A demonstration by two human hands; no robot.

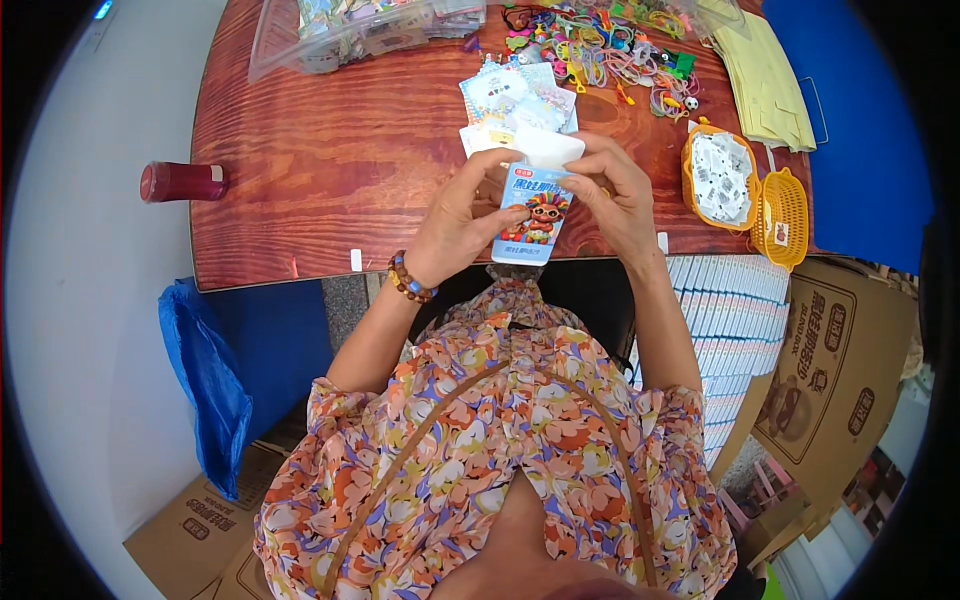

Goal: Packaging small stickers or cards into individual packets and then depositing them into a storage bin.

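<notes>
I hold a small light-blue cardboard box [543, 215] with a cartoon figure on its front, upright above the table's near edge. Its white top flap [550, 149] stands up, so the box is open at the top. My left hand [446, 225] grips the left side, thumb across the front and a beaded bracelet at the wrist. At the upper right corner, my right hand [622, 205] pinches the box and flap between thumb and fingers. The inside of the box is hidden. Just beyond lies a loose pile of printed cards [508, 88].
Coloured hair ties and small toys [610, 50] spread behind. A clear bin [268, 50] holds packets. At right are a yellow basket [690, 178] of white sachets, another yellow basket [797, 228] and yellow bags [765, 85]. A red bottle [185, 182] lies left; boxes [728, 315] are stacked lower right.
</notes>
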